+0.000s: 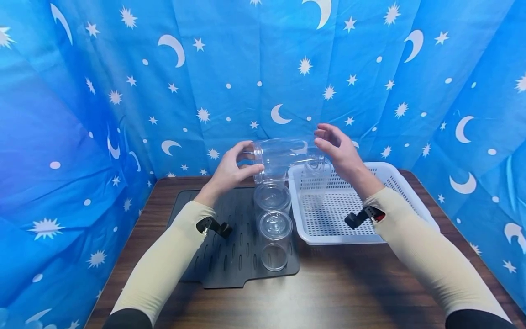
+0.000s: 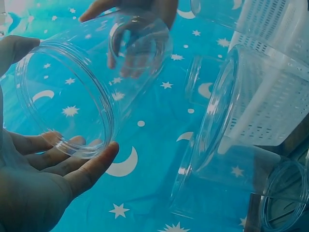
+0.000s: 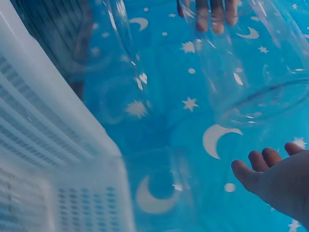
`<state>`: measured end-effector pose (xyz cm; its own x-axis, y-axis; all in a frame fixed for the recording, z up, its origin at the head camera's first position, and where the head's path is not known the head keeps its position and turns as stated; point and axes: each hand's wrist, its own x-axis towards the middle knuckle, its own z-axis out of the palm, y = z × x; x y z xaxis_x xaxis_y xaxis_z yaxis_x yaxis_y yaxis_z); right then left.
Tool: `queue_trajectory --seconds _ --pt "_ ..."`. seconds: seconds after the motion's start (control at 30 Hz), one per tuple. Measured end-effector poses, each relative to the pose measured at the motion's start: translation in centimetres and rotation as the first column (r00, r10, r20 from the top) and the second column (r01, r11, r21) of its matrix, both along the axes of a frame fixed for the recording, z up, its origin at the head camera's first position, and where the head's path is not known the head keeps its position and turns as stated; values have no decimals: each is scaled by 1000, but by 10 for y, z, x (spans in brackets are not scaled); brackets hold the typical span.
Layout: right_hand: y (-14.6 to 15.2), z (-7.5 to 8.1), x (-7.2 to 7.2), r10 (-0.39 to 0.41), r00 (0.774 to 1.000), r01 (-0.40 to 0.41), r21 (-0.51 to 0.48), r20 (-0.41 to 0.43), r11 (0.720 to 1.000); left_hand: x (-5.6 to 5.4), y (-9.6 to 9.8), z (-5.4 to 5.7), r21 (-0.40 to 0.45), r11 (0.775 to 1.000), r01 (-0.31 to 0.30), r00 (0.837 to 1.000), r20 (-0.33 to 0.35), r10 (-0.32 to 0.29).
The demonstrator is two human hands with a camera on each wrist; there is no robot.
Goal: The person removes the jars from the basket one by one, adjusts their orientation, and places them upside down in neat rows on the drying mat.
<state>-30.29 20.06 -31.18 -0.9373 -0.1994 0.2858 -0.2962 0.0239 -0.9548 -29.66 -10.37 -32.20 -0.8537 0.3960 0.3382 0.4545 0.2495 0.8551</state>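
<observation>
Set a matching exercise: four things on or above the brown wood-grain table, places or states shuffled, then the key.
1. Clear cylindrical plastic jar between the hands
2. White perforated plastic basket
3. Dark grey slotted mat
4. Person's bare right hand

A. Under a row of clear round plastic containers
B. Beside the held jar's base
C. On its side, bare left hand gripping its rim
D. On the right side of the table

Pairs: 1C, 2D, 3A, 4B

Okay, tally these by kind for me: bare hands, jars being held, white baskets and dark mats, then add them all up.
Bare hands: 2, left hand and right hand
Held jar: 1
White basket: 1
Dark mat: 1
Total: 5
</observation>
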Motion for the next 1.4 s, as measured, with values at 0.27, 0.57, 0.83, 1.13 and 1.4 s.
queue_trajectory --seconds 0.27,0.57,0.83,1.13,1.4 --pt "-6 -19 4 144 972 -65 -380 183 923 0 -1 -1 11 1000 7 1000 -2 -7" --pt "-12 -32 8 248 951 -124 -508 184 852 -1 1 -3 27 999 17 1000 -1 -17" --pt "-19 -41 9 329 935 -193 -593 130 782 -1 1 -3 25 1000 15 1000 2 -15" --pt "-23 -42 9 236 961 -119 -558 142 821 -3 1 -4 34 999 36 999 11 -36" --pt "-28 -43 9 202 972 -103 -561 117 821 -2 0 -4 58 997 49 998 22 -50"
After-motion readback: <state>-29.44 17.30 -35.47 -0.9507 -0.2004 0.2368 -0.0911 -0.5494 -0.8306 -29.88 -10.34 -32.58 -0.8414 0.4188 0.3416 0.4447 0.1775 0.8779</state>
